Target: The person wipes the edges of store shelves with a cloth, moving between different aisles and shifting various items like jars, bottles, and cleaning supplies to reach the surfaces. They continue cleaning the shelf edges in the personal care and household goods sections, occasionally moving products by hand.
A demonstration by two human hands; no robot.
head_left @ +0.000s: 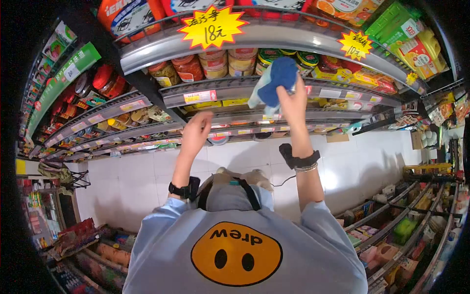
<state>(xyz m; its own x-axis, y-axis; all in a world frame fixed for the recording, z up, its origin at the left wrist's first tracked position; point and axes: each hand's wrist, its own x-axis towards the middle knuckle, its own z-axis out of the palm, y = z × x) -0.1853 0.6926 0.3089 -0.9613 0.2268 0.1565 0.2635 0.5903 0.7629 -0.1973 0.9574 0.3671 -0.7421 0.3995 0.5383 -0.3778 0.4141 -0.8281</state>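
Observation:
A blue and pale green cloth [277, 82] is gripped in my right hand [293, 104], raised against the shelf edge [245, 83] in front of jars with dark green lids [269, 58]. Part of the cloth hangs down over the price-label strip. My left hand [197, 128] is lower, in front of the shelves below the jars [187, 68]. Its fingers are loosely curled and apart, with nothing in them. Black bands are on both wrists.
Yellow price signs [211, 28] hang from the upper shelf rail. More jars [105, 81] fill the left shelves. White floor tiles [132, 176] lie below. Behind, at lower right, stand stocked shelves [401, 230]; a folding stool [78, 179] is at the left.

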